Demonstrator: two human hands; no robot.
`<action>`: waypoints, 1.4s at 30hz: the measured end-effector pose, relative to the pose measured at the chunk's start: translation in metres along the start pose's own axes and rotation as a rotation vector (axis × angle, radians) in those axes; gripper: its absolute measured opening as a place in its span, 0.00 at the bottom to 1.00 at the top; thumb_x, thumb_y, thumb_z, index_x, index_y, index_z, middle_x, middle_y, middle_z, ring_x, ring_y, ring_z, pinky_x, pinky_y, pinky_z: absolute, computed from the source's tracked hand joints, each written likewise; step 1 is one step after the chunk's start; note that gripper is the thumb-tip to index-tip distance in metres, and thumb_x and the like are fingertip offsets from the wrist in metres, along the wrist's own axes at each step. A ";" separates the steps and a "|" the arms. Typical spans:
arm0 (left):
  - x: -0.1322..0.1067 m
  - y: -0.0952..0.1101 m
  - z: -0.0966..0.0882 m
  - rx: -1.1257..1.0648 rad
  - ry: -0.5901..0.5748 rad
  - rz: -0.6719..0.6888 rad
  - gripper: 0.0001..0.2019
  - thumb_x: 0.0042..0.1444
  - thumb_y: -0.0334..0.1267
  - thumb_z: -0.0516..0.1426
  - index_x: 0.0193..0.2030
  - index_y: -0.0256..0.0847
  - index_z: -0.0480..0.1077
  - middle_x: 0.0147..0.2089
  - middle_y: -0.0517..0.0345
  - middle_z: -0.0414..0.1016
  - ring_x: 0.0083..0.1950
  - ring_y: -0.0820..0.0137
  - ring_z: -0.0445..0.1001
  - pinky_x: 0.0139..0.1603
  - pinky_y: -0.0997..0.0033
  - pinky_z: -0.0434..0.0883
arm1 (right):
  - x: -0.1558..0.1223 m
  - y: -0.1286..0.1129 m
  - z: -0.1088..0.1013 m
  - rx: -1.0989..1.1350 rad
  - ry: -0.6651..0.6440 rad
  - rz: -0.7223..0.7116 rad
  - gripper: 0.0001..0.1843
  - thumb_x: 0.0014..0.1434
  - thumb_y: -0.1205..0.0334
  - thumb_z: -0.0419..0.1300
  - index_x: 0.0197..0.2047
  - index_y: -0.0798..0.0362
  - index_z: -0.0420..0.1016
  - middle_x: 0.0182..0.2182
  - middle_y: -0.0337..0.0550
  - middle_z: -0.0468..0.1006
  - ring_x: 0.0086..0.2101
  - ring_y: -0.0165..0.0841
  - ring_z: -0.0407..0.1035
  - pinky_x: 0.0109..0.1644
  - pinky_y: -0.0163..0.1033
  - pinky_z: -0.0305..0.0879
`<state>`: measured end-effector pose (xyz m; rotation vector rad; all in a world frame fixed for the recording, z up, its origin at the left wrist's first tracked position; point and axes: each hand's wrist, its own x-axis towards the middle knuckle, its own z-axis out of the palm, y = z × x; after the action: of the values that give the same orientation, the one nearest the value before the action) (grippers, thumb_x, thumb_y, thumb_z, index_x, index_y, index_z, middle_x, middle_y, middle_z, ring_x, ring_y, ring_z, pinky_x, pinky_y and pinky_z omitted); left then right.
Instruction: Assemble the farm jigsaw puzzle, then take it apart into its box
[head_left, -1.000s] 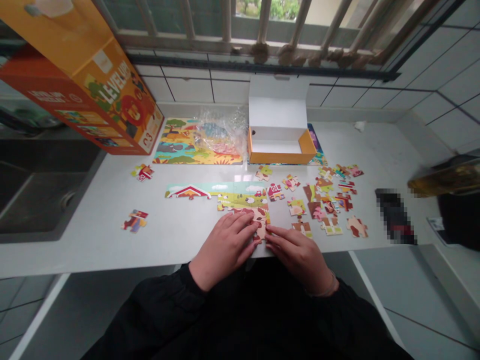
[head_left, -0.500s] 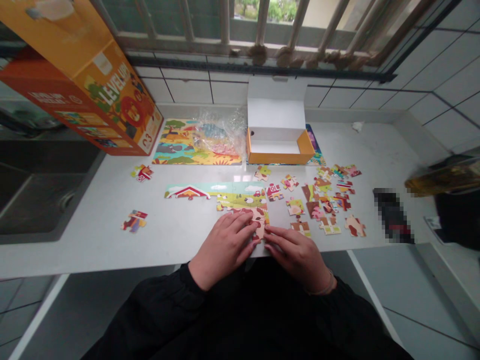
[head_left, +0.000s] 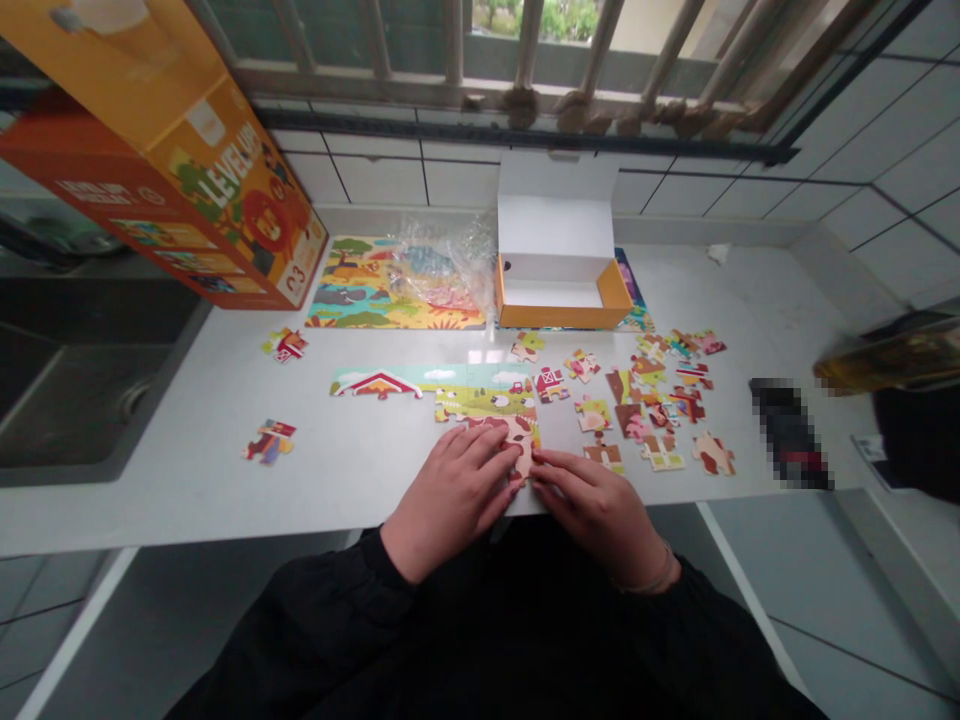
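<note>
Farm jigsaw, partly joined, lies on the worktop at twelve o'clock from the hands, its top strip running toward ten. Sky, barn roof and sheep field are joined; a brown-patched cow section reaches down toward six. The left hand covers part of that section, fingers loosely bent; the right hand has fingertips at its three-o'clock edge. I cannot tell whether either grips a piece. Much looks left: the barn roof has nothing attached beneath, many loose pieces spread around two o'clock, and two stray pieces lie toward nine and ten.
</note>
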<state>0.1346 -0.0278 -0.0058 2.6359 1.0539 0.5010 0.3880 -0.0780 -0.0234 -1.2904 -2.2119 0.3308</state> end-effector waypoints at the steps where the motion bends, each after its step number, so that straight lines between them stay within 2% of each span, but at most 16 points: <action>1: 0.000 0.000 0.000 0.012 -0.009 0.008 0.21 0.75 0.44 0.58 0.71 0.45 0.73 0.74 0.44 0.72 0.75 0.48 0.68 0.76 0.40 0.68 | 0.001 -0.001 -0.001 0.009 -0.015 -0.003 0.15 0.76 0.66 0.61 0.62 0.47 0.79 0.60 0.48 0.85 0.55 0.41 0.83 0.58 0.48 0.83; 4: 0.000 -0.001 0.002 0.030 -0.017 0.024 0.22 0.75 0.45 0.59 0.72 0.47 0.73 0.75 0.43 0.70 0.76 0.47 0.67 0.75 0.39 0.68 | 0.012 -0.002 -0.008 0.014 -0.001 -0.027 0.14 0.76 0.67 0.60 0.61 0.49 0.80 0.57 0.49 0.86 0.54 0.40 0.82 0.59 0.47 0.82; 7: 0.001 -0.002 0.003 0.034 -0.008 0.015 0.22 0.75 0.44 0.59 0.72 0.49 0.73 0.75 0.44 0.71 0.75 0.49 0.68 0.75 0.40 0.69 | 0.037 0.002 -0.016 -0.074 0.045 -0.029 0.12 0.76 0.65 0.61 0.59 0.50 0.82 0.54 0.51 0.86 0.52 0.43 0.80 0.60 0.52 0.79; 11: 0.001 -0.003 0.003 0.023 -0.006 0.015 0.21 0.75 0.43 0.59 0.71 0.49 0.74 0.75 0.44 0.71 0.75 0.49 0.69 0.74 0.40 0.69 | 0.086 0.019 -0.020 -0.251 -0.053 0.054 0.19 0.75 0.66 0.59 0.65 0.50 0.80 0.65 0.52 0.81 0.62 0.49 0.73 0.69 0.59 0.71; 13: 0.001 -0.003 0.003 0.021 -0.003 0.008 0.20 0.75 0.43 0.59 0.70 0.49 0.75 0.74 0.43 0.71 0.74 0.49 0.70 0.74 0.39 0.69 | 0.107 0.030 -0.017 -0.317 -0.116 0.085 0.24 0.74 0.69 0.58 0.69 0.52 0.77 0.71 0.53 0.75 0.66 0.50 0.69 0.72 0.59 0.67; 16: 0.000 -0.003 0.001 0.028 -0.001 -0.009 0.20 0.75 0.42 0.59 0.70 0.49 0.76 0.74 0.43 0.72 0.74 0.48 0.70 0.75 0.38 0.69 | 0.126 0.043 -0.010 -0.371 -0.186 0.105 0.27 0.74 0.70 0.54 0.73 0.53 0.74 0.73 0.51 0.73 0.68 0.49 0.66 0.73 0.56 0.66; 19: -0.002 -0.003 -0.001 0.042 -0.011 -0.022 0.20 0.75 0.43 0.58 0.70 0.49 0.75 0.75 0.45 0.71 0.74 0.49 0.69 0.76 0.37 0.67 | 0.130 0.049 -0.009 -0.388 -0.217 0.115 0.25 0.76 0.68 0.52 0.71 0.52 0.75 0.71 0.49 0.76 0.66 0.47 0.68 0.71 0.53 0.66; 22: -0.003 -0.005 -0.003 0.051 -0.025 -0.025 0.19 0.77 0.44 0.56 0.70 0.50 0.74 0.76 0.47 0.71 0.75 0.50 0.70 0.78 0.37 0.64 | 0.125 0.051 -0.014 -0.403 -0.210 0.142 0.20 0.77 0.68 0.52 0.64 0.52 0.80 0.67 0.49 0.80 0.63 0.45 0.71 0.69 0.50 0.67; 27: -0.007 -0.013 -0.010 0.038 -0.035 -0.006 0.19 0.76 0.42 0.57 0.70 0.48 0.74 0.76 0.45 0.71 0.74 0.49 0.70 0.76 0.37 0.67 | 0.125 0.054 -0.021 -0.445 -0.197 0.216 0.12 0.76 0.64 0.56 0.51 0.51 0.82 0.50 0.53 0.86 0.53 0.48 0.75 0.59 0.50 0.70; 30: -0.011 -0.017 -0.014 0.016 -0.042 0.005 0.19 0.75 0.41 0.58 0.69 0.49 0.75 0.75 0.44 0.71 0.73 0.49 0.71 0.75 0.38 0.69 | 0.138 0.059 -0.017 -0.444 -0.140 0.264 0.11 0.74 0.60 0.60 0.54 0.53 0.80 0.51 0.57 0.85 0.52 0.50 0.74 0.58 0.51 0.70; 33: -0.015 -0.020 -0.016 -0.004 -0.036 0.002 0.19 0.74 0.40 0.59 0.69 0.49 0.75 0.75 0.45 0.71 0.74 0.50 0.71 0.75 0.39 0.69 | 0.154 0.065 -0.010 -0.411 -0.101 0.283 0.16 0.72 0.57 0.64 0.59 0.56 0.77 0.53 0.59 0.83 0.52 0.50 0.74 0.58 0.51 0.69; 38: -0.018 -0.020 -0.015 -0.021 -0.041 -0.005 0.19 0.75 0.41 0.58 0.70 0.47 0.74 0.76 0.45 0.72 0.74 0.51 0.72 0.76 0.39 0.69 | 0.172 0.074 -0.005 -0.357 -0.100 0.259 0.13 0.71 0.60 0.64 0.55 0.56 0.76 0.48 0.56 0.84 0.48 0.49 0.75 0.55 0.49 0.69; 42: -0.019 -0.023 -0.012 -0.016 -0.037 -0.027 0.20 0.76 0.42 0.58 0.71 0.46 0.73 0.76 0.45 0.71 0.75 0.51 0.71 0.77 0.39 0.67 | 0.170 0.076 -0.013 -0.335 -0.079 0.212 0.16 0.66 0.62 0.69 0.54 0.56 0.75 0.47 0.55 0.83 0.47 0.49 0.76 0.54 0.49 0.70</action>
<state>0.1033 -0.0236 -0.0070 2.6037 1.0681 0.4509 0.3849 0.1055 0.0084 -1.7230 -2.2679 0.0907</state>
